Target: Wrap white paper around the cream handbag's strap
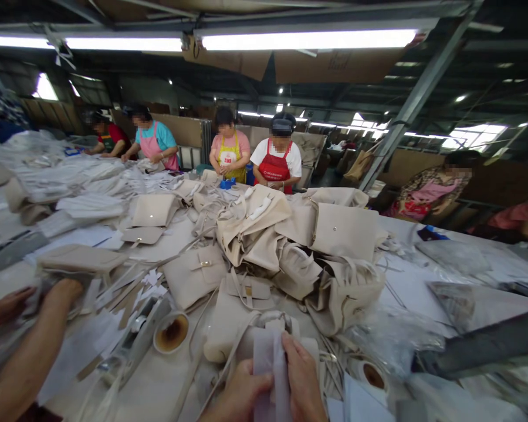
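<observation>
Our left hand (241,389) closes narrowly, thumb across a pale folded sheet (264,354); our right hand (301,376) grips its other edge, likely so the thin stuff stays folded. We hold it in front of beige bags (343,228) heaped on the worktop (146,384), apparently piled within easy reach.

Low forward passage from the left hand (249,390) and right hand (303,375) is blocked by heaped beige handbags (264,231); leftward reach is obstructed by a roll (171,332), rightward by crumpled plastic film (391,337). Room is afforded above the handbags.
</observation>
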{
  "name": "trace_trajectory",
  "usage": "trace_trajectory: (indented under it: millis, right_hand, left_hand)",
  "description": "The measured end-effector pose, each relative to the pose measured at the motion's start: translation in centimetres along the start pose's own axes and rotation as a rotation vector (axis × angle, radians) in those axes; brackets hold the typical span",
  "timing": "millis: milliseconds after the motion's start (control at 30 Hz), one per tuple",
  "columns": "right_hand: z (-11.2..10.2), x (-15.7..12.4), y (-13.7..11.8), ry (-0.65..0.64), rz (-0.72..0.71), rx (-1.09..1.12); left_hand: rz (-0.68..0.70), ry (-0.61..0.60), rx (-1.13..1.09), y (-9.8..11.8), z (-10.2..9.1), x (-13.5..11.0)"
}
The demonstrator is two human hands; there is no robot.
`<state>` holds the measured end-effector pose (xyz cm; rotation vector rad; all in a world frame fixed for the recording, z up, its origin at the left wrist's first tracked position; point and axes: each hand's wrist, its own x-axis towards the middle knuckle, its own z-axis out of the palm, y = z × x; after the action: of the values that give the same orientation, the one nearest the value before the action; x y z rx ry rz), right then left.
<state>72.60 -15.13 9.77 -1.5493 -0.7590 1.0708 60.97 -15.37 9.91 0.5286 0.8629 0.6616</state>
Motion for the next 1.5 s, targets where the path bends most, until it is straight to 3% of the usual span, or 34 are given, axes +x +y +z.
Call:
trace_trajectory:
  millis: [133,233,367,433,500,567,1000,1200,1267,1400,1500]
  right_hand:
    - [0.1,0.1,-0.7,-0.029,0.087,0.022]
    - [-1.3,0.2,-2.0,-0.082,0.025,-0.194]
    - [-4.0,1.6,-4.2,0.01,-0.354,-0.605]
    - [-4.7,3.0,-4.7,-0.13,-0.463,-0.627]
    - [-4.7,4.1,-4.8,-0.296,-0.409,-0.596]
    - [-4.3,4.6,-4.7,-0.345,-0.329,-0.569]
    - [-4.7,3.4,-5.2,-0.381,-0.225,-0.491]
    - [-4.8,3.1,-5.1,-0.365,-0.202,-0.437]
    - [-4.8,3.0,-5.1,-0.361,-0.209,-0.445]
    - [-4.5,2.7,-5.2,-0.372,-0.225,-0.448]
    - [-4.5,2.3,-4.6,-0.255,-0.292,-0.477]
  left_hand:
    - [0.077,-0.044,0.084,-0.8,-0.6,1.4]
    - [0.076,-0.088,0.147,-0.7,-1.3,1.3]
    - [-0.003,-0.063,0.178,-0.9,-2.7,0.4]
    - [-0.035,-0.022,0.165,-1.3,-3.3,0.0]
    - [-0.059,0.01,0.139,-1.5,-3.6,-0.3]
    - [-0.082,0.022,0.114,-1.6,-3.6,-0.5]
    - [-0.138,-0.042,-0.033,0.4,0.5,-1.9]
    - [-0.093,0.038,-0.009,1.4,0.5,-2.2]
    - [-0.047,0.014,-0.016,1.4,0.5,-2.4]
    - [0.022,0.003,0.175,0.9,0.6,-2.3]
    - [0.018,0.052,0.236,0.5,0.7,-1.8]
